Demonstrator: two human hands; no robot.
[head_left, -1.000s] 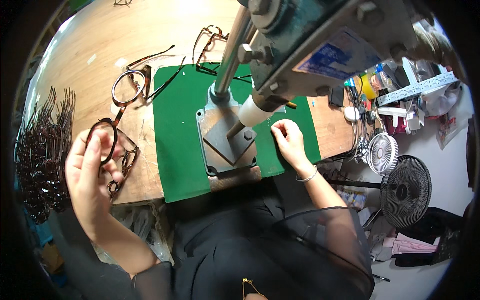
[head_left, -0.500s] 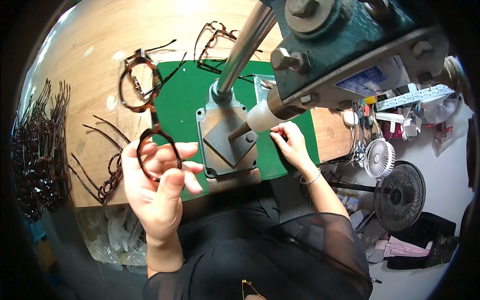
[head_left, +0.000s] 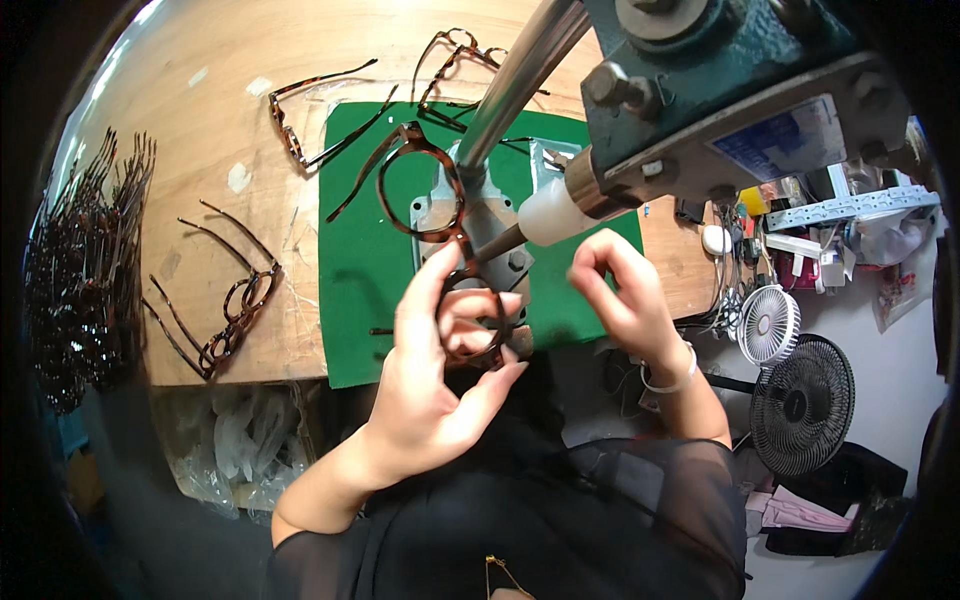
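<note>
My left hand is closed on a tortoiseshell glasses frame, gripping its nearer rim. The frame stands tilted in the air in front of the bench press, one temple stretching out to the left and no lens plainly visible. Behind it, partly covered, are the press's metal base and its slanted rod with a white sleeve. To the right of the frame, my right hand is raised over the mat with thumb and forefinger pinched together. Whatever is between those fingertips, if anything, cannot be made out.
A green mat covers part of the wooden table. Other tortoiseshell glasses lie at the back left, the back and the left. A dense stack of glasses borders the left. Two fans stand right.
My left hand has carried the glasses frame rightward, from the mat's left side to in front of the press. My right hand has risen from the mat and shifted slightly right.
</note>
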